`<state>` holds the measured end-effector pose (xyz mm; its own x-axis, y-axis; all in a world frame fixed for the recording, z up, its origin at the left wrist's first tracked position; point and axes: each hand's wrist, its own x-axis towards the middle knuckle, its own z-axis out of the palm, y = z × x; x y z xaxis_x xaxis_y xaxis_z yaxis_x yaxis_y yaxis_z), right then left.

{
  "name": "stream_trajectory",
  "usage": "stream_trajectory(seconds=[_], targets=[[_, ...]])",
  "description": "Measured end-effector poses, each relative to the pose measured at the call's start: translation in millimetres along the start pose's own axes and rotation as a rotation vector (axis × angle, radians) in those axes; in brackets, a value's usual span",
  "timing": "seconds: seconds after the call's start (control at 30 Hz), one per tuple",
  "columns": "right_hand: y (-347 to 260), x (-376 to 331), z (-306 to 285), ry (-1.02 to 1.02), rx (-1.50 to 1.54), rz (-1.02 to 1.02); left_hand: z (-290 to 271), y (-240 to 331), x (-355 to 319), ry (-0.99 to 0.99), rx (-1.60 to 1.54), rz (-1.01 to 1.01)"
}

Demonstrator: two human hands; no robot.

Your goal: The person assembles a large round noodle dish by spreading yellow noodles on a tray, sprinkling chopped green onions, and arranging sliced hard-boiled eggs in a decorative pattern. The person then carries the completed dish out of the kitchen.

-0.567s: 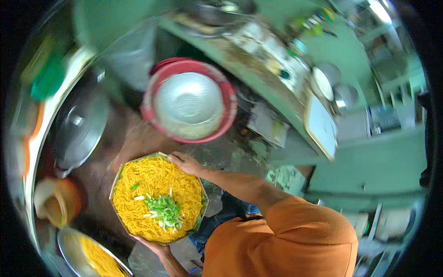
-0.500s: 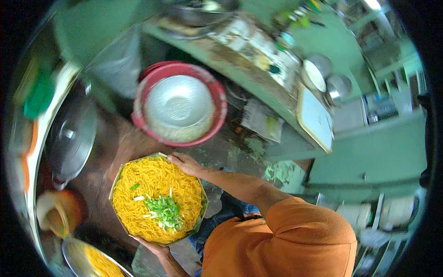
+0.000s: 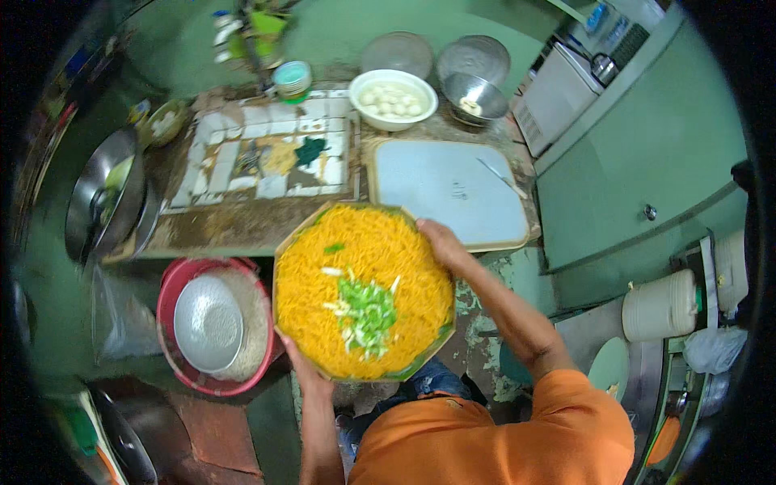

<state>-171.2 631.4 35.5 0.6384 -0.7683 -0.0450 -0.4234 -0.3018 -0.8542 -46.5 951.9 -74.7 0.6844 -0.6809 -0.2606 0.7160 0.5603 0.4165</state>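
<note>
Both my hands hold up an octagonal tray [image 3: 300, 229] heaped with yellow noodles [image 3: 356, 246]. Chopped spring onions [image 3: 370, 314] form a green and white pile on the noodles, and a green leaf lining shows at the lower edge. My left hand [image 3: 310, 372] grips the lower left side, with its fingers partly hidden beneath. At the upper right edge, my right hand [image 3: 442, 245] is closed round the rim. The tray is in front of my body, close to the counter's front edge.
On the counter stand a light blue cutting board [image 3: 449, 194] with a knife [image 3: 499, 177], a white bowl of peeled eggs [image 3: 393, 99], a steel bowl [image 3: 474, 99] and a wok [image 3: 105, 194]. A red basin [image 3: 170, 339] holding a metal bowl [image 3: 208, 322] sits lower left.
I have turned right toward the counter, carrying the noodle tray with me. The cutting board now lies just beyond it, and the red basin has shifted to its left. Both hands keep their hold.
</note>
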Motion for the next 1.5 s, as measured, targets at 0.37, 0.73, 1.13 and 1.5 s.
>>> stream_trajectory(seconds=[0.37,0.73,1.13,1.5], targets=[[-26.0,23.1,-53.8,0.093,-0.072,0.106,69.5,27.0,11.1,-0.047,0.261,-0.257],[41.6,9.2,-150.3,0.272,-0.573,-0.289,127.4,87.3,-2.8,0.110,0.681,-0.280],[-43.4,-73.1,-102.6,0.512,-0.290,-0.106,155.8,181.8,69.5,-0.139,1.234,-0.178],[-83.0,-132.1,-48.4,0.225,-0.343,-0.153,119.2,202.9,89.8,-0.215,1.040,-0.342]])
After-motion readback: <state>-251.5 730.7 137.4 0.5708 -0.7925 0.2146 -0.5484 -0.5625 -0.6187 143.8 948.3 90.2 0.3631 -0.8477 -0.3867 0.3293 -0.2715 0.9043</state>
